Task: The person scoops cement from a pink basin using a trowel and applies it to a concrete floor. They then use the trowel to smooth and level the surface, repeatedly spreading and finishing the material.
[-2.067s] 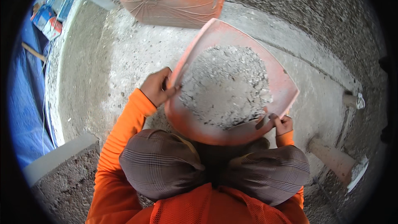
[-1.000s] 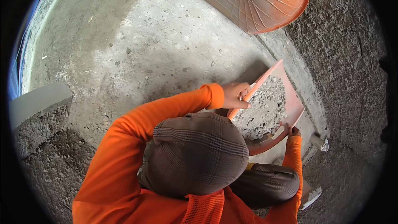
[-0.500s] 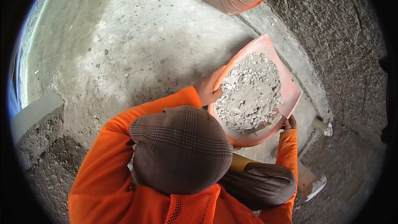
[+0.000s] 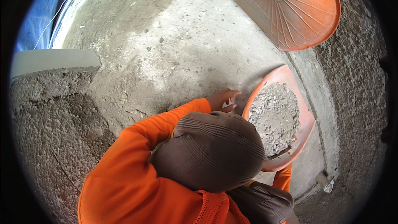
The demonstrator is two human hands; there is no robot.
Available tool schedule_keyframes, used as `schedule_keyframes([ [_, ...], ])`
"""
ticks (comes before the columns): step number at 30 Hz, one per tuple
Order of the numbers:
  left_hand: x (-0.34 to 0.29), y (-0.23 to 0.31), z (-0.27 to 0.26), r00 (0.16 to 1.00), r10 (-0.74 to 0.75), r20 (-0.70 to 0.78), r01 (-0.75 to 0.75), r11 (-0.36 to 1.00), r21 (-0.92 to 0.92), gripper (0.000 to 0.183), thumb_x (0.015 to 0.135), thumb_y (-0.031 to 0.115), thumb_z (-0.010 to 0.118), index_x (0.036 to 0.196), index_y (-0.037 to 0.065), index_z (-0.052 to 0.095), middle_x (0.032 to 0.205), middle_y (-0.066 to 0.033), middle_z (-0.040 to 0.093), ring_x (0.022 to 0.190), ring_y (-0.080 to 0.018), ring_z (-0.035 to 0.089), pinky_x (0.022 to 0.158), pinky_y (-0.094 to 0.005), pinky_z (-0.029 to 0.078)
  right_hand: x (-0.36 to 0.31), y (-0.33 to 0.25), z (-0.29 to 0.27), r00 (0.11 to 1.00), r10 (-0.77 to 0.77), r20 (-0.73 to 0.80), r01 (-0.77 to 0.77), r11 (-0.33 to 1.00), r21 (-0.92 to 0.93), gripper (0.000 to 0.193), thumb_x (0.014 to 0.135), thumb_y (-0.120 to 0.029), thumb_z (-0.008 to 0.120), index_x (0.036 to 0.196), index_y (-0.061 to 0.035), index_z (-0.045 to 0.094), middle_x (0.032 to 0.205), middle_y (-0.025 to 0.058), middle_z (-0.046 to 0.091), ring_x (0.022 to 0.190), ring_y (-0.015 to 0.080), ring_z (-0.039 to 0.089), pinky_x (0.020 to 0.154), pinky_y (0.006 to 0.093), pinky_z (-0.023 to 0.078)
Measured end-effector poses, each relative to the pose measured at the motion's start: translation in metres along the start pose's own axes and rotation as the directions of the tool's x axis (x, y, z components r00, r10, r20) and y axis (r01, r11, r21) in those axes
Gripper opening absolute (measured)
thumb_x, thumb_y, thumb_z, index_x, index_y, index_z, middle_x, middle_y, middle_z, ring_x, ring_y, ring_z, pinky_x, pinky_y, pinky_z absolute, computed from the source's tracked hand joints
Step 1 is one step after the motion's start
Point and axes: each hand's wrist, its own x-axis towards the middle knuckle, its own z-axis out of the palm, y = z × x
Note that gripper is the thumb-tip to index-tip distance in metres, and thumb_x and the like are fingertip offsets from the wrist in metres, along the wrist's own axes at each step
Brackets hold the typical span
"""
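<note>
1. Grey concrete floor [image 4: 190, 37] spread through the middle of the view, with a broad whitish, dusty patch and small crumbs scattered over it.
2. Along the right side ran a rough, pitted, dark grey surface [image 4: 358, 70]; at the upper left, a smooth pale grey slab edge [image 4: 54, 60] lay below a blue plastic sheet [image 4: 35, 23].
3. Farther off, an orange plastic pan with radiating ribs [image 4: 286, 10] showed its ribbed face, its rounded edge toward the rough surface.
4. Nearer, an orange, pink-dusted plastic scoop pan [image 4: 306, 124] was just beyond the knees in brown plaid trousers [image 4: 217, 151], to their right, filled with crumbly grey rubble [image 4: 273, 114].
5. Its straight lip faced the upper right, toward the rough surface; its rounded back faced the lower left. Its longest visible stretch ran nearly up and down, from the pointed upper corner to the curved near rim.
6. The left hand [image 4: 222, 99] was just beside the pan's left rim, apart from it, thumb and fingers parted.
7. The right hand was hidden behind the near rim, above its orange sleeve [image 4: 282, 179]; its grasp could not be told.
</note>
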Motion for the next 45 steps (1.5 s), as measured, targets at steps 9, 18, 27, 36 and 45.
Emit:
schedule_keyframes([
  [9,-0.226,-0.041,-0.072,0.884,0.042,-0.465,0.263,0.777,0.571,0.046,0.088,0.01,0.064,0.133,0.009,0.06,0.126,-0.0166,0.058,0.12,-0.0388,0.052,0.105,-0.0497,0.042,-0.029,-0.002,-0.037,0.996,-0.003,-0.086,0.0,1.0,-0.031,0.05,0.095,-0.032,0.068,0.138,-0.0098,0.054,0.101,0.0029,0.064,0.077,0.012,0.059,0.06,0.0261,0.048],
  [18,-0.332,-0.093,-0.075,0.512,-0.143,-0.847,0.826,0.353,0.439,0.068,0.088,0.041,0.065,0.149,0.013,0.048,0.16,-0.0159,0.035,0.148,-0.0413,0.029,0.12,-0.0583,0.021,-0.093,-0.154,-0.051,0.928,-0.344,-0.145,0.311,0.927,-0.209,0.05,0.094,-0.027,0.073,0.137,-0.0089,0.053,0.096,0.0016,0.062,0.07,0.0092,0.054,0.057,0.0241,0.044],
  [27,-0.334,-0.108,-0.067,0.43,-0.166,-0.888,0.856,0.388,0.342,0.073,0.085,0.043,0.064,0.15,0.015,0.047,0.161,-0.0156,0.035,0.15,-0.0388,0.028,0.121,-0.0575,0.019,-0.197,-0.29,0.175,0.411,-0.35,0.842,0.897,-0.008,-0.442,0.037,0.09,-0.012,0.072,0.122,-0.0022,0.057,0.094,0.0077,0.066,0.084,0.0197,0.061,0.078,0.0352,0.051],
  [36,-0.344,-0.098,-0.076,0.424,-0.28,-0.861,0.872,0.382,0.306,0.074,0.09,0.047,0.059,0.155,0.02,0.041,0.164,-0.012,0.032,0.151,-0.0369,0.026,0.121,-0.0582,0.02,-0.299,-0.28,0.477,0.108,0.138,0.984,0.79,-0.614,-0.001,0.029,0.085,-0.015,0.074,0.108,-0.01,0.058,0.089,0.0273,0.067,0.087,0.0517,0.065,0.07,0.0577,0.052],
  [45,-0.363,-0.116,-0.069,0.443,-0.238,-0.864,0.841,0.445,0.309,0.07,0.098,0.053,0.048,0.159,0.022,0.036,0.168,-0.0057,0.026,0.154,-0.0312,0.021,0.123,-0.0557,0.019,-0.282,-0.207,0.653,-0.094,-0.014,0.995,0.805,-0.589,0.067,0.021,0.092,-0.02,0.071,0.104,-0.0066,0.062,0.078,0.0203,0.067,0.068,0.0344,0.067,0.066,0.042,0.054],
])
